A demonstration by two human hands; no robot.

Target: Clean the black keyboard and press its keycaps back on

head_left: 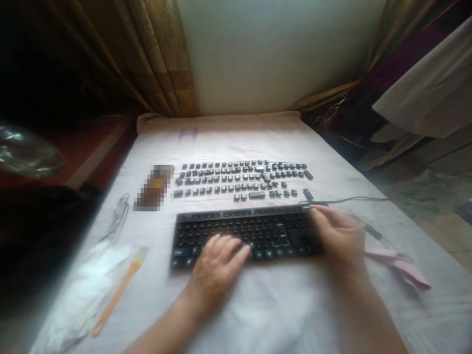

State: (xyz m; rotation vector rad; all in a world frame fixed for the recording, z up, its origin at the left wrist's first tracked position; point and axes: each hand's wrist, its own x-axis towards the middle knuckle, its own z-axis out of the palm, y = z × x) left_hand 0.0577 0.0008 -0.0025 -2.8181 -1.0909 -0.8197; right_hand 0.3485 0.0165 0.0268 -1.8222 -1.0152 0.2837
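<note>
A black keyboard (228, 228) lies across the cloth-covered table in front of me. Many of its keycaps are off and bare sockets show, while several caps sit along its lower edge. My left hand (219, 258) rests over the lower left part, its fingers spread on the keys and the thumb pointing right. At the other end, my right hand (341, 233) is closed around the keyboard's right side; its fingertips are partly hidden and blurred. Behind the keyboard, loose black keycaps (224, 189) stand in several rows on the cloth.
To the left lie a pixelated dark object (154, 189), a clear looped item (120, 211), a white cloth or bag (84, 290) and an orange-handled brush (118, 295). A cable (354, 198) runs off rightward. Beyond my right hand are a screwdriver-like tool (372, 231) and a pink cloth (401, 268).
</note>
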